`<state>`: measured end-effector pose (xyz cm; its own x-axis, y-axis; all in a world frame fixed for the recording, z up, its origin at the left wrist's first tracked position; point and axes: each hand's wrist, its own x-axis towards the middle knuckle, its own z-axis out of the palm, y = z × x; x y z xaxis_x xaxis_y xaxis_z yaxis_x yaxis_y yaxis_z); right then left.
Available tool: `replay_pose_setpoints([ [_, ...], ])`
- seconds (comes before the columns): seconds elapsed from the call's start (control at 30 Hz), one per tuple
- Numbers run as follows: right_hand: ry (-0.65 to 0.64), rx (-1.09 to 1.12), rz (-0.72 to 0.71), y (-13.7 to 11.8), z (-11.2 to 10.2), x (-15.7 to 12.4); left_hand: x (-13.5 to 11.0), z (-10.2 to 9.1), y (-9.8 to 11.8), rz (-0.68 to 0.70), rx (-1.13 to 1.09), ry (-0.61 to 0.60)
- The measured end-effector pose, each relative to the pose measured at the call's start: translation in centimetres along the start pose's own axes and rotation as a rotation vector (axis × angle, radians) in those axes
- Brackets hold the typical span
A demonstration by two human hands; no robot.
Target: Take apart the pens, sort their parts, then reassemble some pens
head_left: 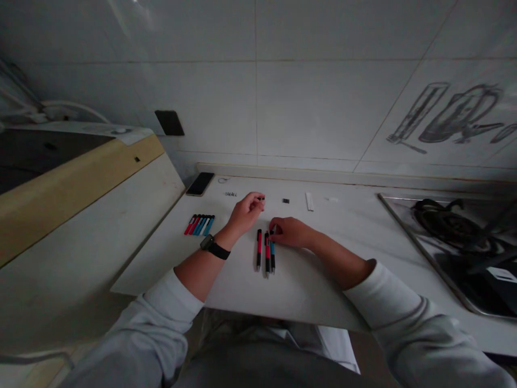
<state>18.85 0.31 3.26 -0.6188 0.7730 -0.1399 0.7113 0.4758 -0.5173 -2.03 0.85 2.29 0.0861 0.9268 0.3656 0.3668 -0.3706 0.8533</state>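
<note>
My left hand (246,210) is raised over the middle of the counter, its fingers pinched around a small black piece (261,199). My right hand (294,233) has thumb and fingertips closed at the top of a blue-and-black pen (273,257). Beside that pen lie two red-and-black pens, one in the middle (267,258) and one to the left (259,249), tips toward me. Left of my wrist is a row of several red and blue pen barrels (199,224) with black ends. Farther back are small springs (230,194) and a cluster of small black pieces (285,200).
White thin sticks (309,201) and a small clear item (332,199) lie toward the back. A phone (200,184) and a thin ring (223,180) rest at the back left. A gas stove (448,226) is on the right; a tiled wall (307,108) rises behind.
</note>
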Motion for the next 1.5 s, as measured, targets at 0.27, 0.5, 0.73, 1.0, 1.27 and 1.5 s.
replay_pose_setpoints([
  [0.27, 0.015, -0.128, 0.083, -0.6, -0.6, -0.3, -0.1, -0.4, -2.2, -0.112, -0.041, -0.061],
  [0.5, 0.029, -0.140, 0.103, -0.3, 0.3, -0.2, -0.5, -0.1, -2.8, -0.056, 0.079, -0.131],
  [0.73, 0.031, -0.293, 0.175, -1.2, 0.6, -0.6, -1.0, 0.0, -2.5, -0.019, 0.208, -0.194],
  [1.0, 0.062, -0.365, 0.260, -1.7, -0.6, -1.2, -1.1, -0.2, -1.8, 0.088, 0.400, -0.314],
  [1.27, 0.145, -0.352, 0.204, -1.0, -0.3, -0.9, -1.2, 0.0, -1.8, 0.090, 0.342, -0.263],
  [1.5, 0.388, -0.003, -0.218, 0.8, 0.4, 0.3, -1.1, 0.2, -1.3, 0.091, 0.144, -0.182],
])
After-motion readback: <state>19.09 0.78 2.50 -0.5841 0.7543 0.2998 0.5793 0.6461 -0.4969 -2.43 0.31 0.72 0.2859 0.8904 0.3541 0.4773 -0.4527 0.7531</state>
